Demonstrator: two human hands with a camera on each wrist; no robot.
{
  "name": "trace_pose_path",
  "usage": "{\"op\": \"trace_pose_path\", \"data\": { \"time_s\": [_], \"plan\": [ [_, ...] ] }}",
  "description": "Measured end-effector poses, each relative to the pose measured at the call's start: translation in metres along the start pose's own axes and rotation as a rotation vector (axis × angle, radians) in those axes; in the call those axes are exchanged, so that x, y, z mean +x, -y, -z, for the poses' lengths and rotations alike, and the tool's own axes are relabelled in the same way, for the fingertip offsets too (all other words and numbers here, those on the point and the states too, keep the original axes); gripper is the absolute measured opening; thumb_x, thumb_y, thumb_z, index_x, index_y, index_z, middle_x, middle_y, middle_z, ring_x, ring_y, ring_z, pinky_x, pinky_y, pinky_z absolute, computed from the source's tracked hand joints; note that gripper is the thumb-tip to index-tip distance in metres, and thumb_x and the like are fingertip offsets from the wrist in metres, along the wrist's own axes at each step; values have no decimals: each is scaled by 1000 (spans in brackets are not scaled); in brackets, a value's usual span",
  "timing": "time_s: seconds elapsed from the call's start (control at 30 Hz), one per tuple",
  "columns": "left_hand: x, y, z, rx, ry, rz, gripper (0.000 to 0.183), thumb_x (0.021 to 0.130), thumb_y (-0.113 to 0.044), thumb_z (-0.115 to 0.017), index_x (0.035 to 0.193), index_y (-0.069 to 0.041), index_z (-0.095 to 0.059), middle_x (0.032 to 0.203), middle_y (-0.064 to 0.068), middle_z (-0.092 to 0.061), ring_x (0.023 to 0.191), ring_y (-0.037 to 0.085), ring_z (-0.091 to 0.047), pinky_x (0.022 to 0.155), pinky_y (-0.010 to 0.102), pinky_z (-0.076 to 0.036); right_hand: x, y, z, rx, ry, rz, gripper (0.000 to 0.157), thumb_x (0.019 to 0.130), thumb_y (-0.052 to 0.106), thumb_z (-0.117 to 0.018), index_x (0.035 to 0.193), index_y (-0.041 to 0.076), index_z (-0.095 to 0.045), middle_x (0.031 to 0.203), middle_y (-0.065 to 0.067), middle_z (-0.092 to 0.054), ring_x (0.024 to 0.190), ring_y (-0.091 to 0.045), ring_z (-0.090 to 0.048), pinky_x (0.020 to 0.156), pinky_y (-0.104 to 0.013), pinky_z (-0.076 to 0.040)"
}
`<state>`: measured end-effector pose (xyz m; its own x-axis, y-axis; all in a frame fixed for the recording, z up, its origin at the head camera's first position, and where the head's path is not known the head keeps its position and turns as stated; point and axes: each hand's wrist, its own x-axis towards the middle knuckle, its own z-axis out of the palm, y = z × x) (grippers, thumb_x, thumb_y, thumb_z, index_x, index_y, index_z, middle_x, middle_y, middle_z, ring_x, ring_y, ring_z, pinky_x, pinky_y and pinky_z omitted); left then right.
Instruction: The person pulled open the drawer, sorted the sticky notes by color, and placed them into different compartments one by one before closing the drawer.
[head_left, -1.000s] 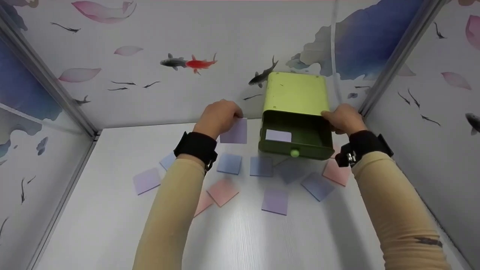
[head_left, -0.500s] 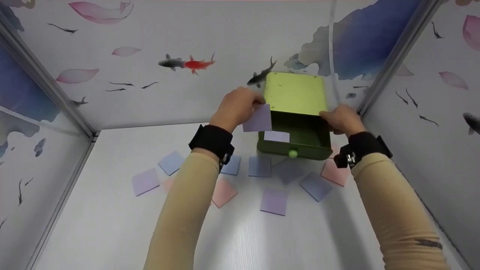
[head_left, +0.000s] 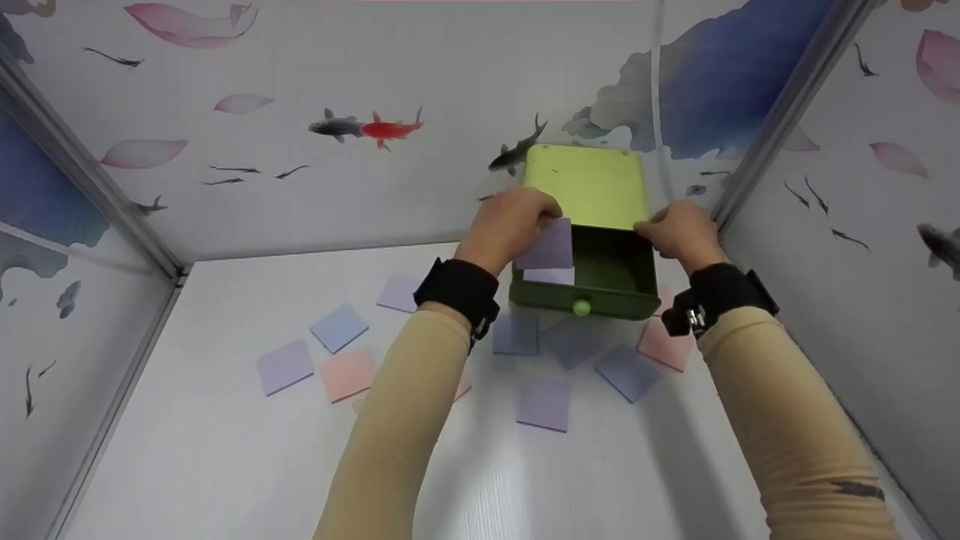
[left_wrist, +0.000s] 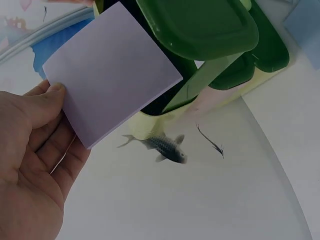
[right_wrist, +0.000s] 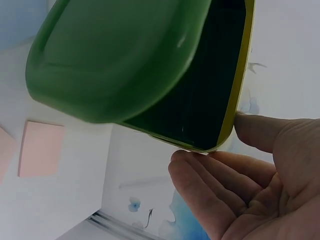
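My left hand (head_left: 507, 231) pinches a purple sticky-note pad (head_left: 553, 244) by one edge over the pulled-out drawer of a green drawer box (head_left: 589, 184). In the left wrist view, thumb and fingers hold the pad (left_wrist: 112, 75) near the drawer's opening. Inside the drawer (head_left: 628, 304), which has a round green knob, a pale purple sticky-note pad (head_left: 547, 276) shows at the left. My right hand (head_left: 681, 234) holds the box's front right corner. The right wrist view has its thumb at the yellow-green rim (right_wrist: 237, 95) and its fingers at the adjoining side.
Several sticky-note pads lie spread on the white table (head_left: 225, 450): blue (head_left: 340, 328), purple (head_left: 544, 405) and pink (head_left: 664, 345) ones. White printed panels (head_left: 420, 60) with metal corner posts stand behind and at both sides.
My left hand has moved right, carrying the purple sticky-note pad from beside the box to over the drawer. My right hand has kept its hold on the box.
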<state>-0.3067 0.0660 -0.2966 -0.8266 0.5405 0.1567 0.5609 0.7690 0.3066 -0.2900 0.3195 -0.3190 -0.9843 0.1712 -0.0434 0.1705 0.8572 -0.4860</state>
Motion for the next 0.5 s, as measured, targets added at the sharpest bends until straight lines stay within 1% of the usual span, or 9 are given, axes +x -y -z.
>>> {"op": "trace_pose_path", "data": {
  "time_s": [0.13,0.23,0.37,0.5],
  "plan": [
    [4,-3,-11,23,5,-21,26,101,-22,-54,120,-24,-71,123,-6,-69,112,15,-63,96,31,-51,1,1,-1,-16,-3,-11,37,91,30,-59,72,-1,-68,58,0,-56,57,-17,-54,52,-27,-41],
    [7,-3,-20,32,46,-15,27,101,-17,-52,120,-23,-71,123,-5,-69,112,17,-63,95,32,-51,2,1,-2,-34,-8,-8,39,90,31,-59,78,-5,-70,60,0,-57,58,-18,-55,51,-27,-41],
    [10,-2,-30,22,105,2,31,101,-9,-50,121,-21,-70,125,-3,-68,117,18,-61,99,32,-49,3,0,-3,-32,-16,6,41,91,33,-60,76,-4,-70,59,0,-58,57,-17,-55,51,-27,-40],
    [11,-1,-37,7,125,4,33,101,-6,-49,120,-20,-71,124,-2,-68,117,18,-61,99,32,-49,3,-2,-2,-13,-19,6,42,91,32,-61,74,-4,-71,58,0,-58,56,-16,-54,50,-26,-41]
  ]
}}
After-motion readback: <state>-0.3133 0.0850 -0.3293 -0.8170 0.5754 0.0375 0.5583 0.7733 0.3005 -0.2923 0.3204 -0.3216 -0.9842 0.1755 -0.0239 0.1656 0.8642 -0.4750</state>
